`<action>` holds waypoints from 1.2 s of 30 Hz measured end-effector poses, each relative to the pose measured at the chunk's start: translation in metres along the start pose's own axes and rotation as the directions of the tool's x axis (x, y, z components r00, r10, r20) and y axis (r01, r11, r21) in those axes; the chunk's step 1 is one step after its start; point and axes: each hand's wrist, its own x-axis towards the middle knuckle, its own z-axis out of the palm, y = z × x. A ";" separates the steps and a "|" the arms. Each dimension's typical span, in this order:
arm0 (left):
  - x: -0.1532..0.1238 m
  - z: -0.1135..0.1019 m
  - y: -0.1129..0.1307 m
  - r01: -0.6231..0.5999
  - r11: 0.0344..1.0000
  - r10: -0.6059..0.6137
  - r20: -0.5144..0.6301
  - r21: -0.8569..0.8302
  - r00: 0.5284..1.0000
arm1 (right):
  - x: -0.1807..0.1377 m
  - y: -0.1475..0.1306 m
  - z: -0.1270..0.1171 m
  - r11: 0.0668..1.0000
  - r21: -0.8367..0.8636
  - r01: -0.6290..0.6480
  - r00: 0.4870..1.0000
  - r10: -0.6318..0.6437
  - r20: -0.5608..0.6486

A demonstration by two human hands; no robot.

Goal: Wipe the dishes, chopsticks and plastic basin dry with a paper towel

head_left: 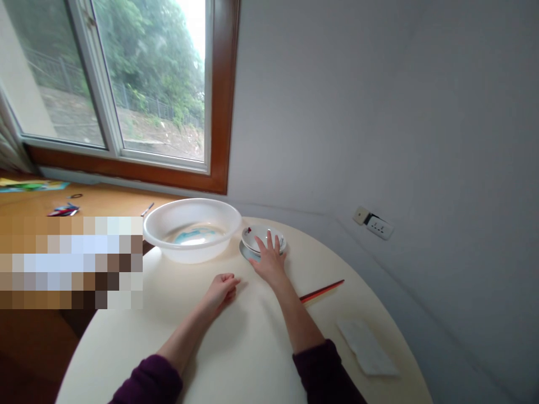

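My right hand reaches over a white bowl with a small red mark inside its rim. Its fingers are spread over the near right side of the bowl; whether they touch it I cannot tell. Under the bowl a greyish round dish shows at the left. My left hand is curled above the table, left of the bowl, with nothing visible in it. Close to my right forearm lie red chopsticks, partly hidden by the arm.
A translucent plastic basin with something blue in the bottom stands left of the bowl. A folded white cloth or tissue lies at the right of the round table. Behind are a wooden desk, a window, and a wall with a socket.
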 end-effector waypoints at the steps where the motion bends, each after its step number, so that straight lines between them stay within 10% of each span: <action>1: 0.000 0.000 0.000 0.005 1.000 -0.004 0.005 -0.005 1.000 | 0.006 0.002 0.004 1.000 -0.020 -0.022 1.000 0.022 0.017; 36: -0.001 0.002 0.005 0.043 0.999 -0.043 0.010 -0.015 0.999 | 0.024 0.030 0.035 0.997 0.075 -0.002 0.987 0.015 -0.162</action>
